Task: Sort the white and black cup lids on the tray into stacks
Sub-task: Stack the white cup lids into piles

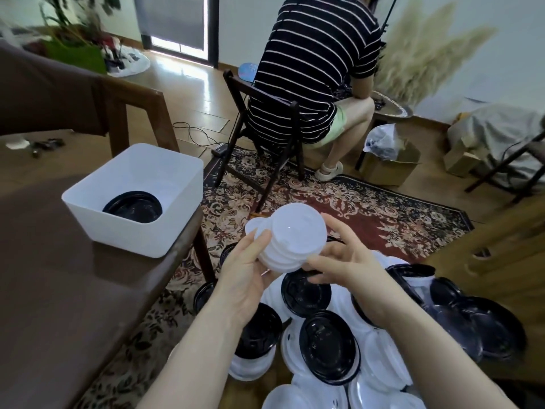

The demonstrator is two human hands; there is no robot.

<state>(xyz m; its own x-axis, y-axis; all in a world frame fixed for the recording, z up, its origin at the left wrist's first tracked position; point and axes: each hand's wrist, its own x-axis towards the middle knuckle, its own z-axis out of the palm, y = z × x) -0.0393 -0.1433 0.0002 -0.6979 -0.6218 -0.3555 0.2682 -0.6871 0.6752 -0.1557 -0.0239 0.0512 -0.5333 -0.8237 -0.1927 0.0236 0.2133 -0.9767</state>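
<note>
A stack of white lids is held up in the middle of the view, tilted toward me. My left hand grips its left edge with curled fingers. My right hand holds the right edge from the other side. Below my arms lies a heap of mixed lids: black lids and white lids overlap on the tray, whose surface is hidden. A white bin on the brown seat at the left holds a stack of black lids.
A person in a striped shirt sits on a dark folding chair beyond the patterned rug. A wooden armrest rises behind the bin. A cardboard box stands at the right, and a cable runs across the floor.
</note>
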